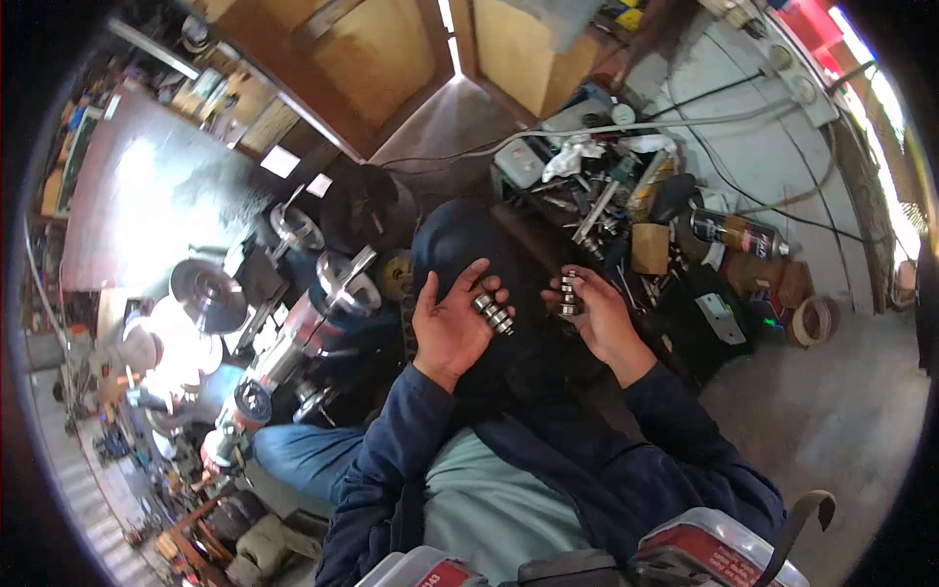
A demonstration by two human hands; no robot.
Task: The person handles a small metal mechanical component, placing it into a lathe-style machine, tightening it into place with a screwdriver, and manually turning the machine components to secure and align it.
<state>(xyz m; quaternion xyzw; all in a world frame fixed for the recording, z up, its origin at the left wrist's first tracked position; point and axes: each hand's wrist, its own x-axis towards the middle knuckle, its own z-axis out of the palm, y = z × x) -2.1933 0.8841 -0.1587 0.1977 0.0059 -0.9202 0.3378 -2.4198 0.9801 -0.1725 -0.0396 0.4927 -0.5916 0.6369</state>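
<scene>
I am cradling a silver, ridged metal cylinder [493, 314] in the loosely curled fingers of my left hand [450, 318] and pinching a silver, stepped metal piece [568, 293] with my right hand [601, 315], both already lifted but unjoined.

Hand could pass between left hand [455, 318] and right hand [599, 318], over the dark trousers [523, 362]; ringed metal piece [492, 314] jutted into that gap from the left, second metal piece [569, 293] edged it on the right. Left route was blocked: machine with shiny round parts [348, 283] stood near the knee. Ahead-right, tool pile [597, 196], wooden block [650, 248] and spray can [738, 233] were in the way, cable [626, 127] strung across beyond. Lower right, room lay over the grey floor [822, 411].
</scene>
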